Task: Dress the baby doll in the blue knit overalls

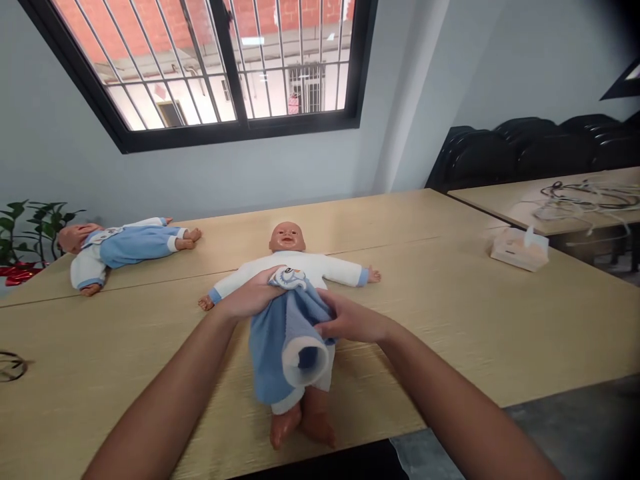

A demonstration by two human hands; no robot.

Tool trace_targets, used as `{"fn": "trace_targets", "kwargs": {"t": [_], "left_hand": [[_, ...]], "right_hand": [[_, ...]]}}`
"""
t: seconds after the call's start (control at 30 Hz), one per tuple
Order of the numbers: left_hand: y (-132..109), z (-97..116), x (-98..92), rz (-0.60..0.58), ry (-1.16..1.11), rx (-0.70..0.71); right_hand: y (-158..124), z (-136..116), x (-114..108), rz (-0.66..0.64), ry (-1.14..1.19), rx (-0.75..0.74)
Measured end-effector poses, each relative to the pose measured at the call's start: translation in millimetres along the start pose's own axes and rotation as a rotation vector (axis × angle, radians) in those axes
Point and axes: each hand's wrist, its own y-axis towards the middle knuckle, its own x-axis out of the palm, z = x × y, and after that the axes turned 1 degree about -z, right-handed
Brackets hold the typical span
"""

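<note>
A baby doll (pixel 287 239) lies on its back, head away from me, arms spread in white sleeves with blue cuffs. Over its body are blue overalls (pixel 267 353) with a printed bib. One trouser leg is lifted, and its round white cuff (pixel 327 363) faces me, open. My left hand (pixel 255 293) is closed on the bib's left edge. My right hand (pixel 350 317) grips the bunched blue cloth on the other side, thumb near the raised leg. The doll's bare feet (pixel 286 427) point toward me at the table's near edge.
A second doll (pixel 137 247) in blue and white lies at the left on the wooden table (pixel 425 300). A tissue box (pixel 520 249) stands at the right. Cables (pixel 590 200) lie on another table, with black chairs (pixel 525 150) behind. A plant (pixel 37 227) stands far left.
</note>
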Motion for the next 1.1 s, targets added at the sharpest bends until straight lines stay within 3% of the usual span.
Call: {"fn": "trace_targets", "kwargs": {"t": [0.1, 0.23, 0.33, 0.4, 0.47, 0.57, 0.63, 0.7, 0.87, 1.0, 1.1], "left_hand": [[-5.3, -2.3, 1.6, -0.056, -0.029, -0.037], [-8.6, 14.2, 12.7, -0.333, 0.098, -0.066], [-7.3, 23.7, 17.8, -0.471, 0.158, -0.092], [-6.3, 21.8, 16.6, -0.45, 0.141, -0.086], [-6.3, 14.4, 12.7, -0.346, 0.072, -0.074], [-8.5, 2.3, 8.6, -0.159, -0.104, -0.066], [-11.1, 0.0, 9.7, -0.092, -0.182, -0.084], [-14.0, 5.2, 13.8, -0.124, -0.188, -0.1], [-21.9, 39.2, 32.5, -0.441, 0.082, -0.136], [-30.9, 59.2, 46.1, -0.299, 0.442, -0.323], [-39.4, 59.0, 46.7, -0.227, 0.468, -0.271]], "right_hand": [[3.7, 5.6, -1.8, 0.06, 0.051, 0.03], [7.3, 19.8, -4.9, 0.257, 0.328, -0.099], [5.4, 25.3, -3.0, 0.244, 0.508, -0.136], [2.8, 24.5, -1.2, 0.177, 0.554, -0.113], [0.5, 21.2, -0.9, 0.063, 0.529, -0.06], [-1.1, 16.3, -4.5, -0.1, 0.39, -0.006], [-1.2, 15.0, -9.3, -0.137, 0.265, 0.026], [-1.2, 15.4, -14.6, -0.103, 0.159, 0.049], [-2.7, 17.7, -21.1, 0.013, 0.145, 0.056], [-3.9, 14.2, -18.7, -0.097, 0.102, 0.028], [-4.0, 8.6, -17.2, -0.181, 0.053, 0.001]]}}
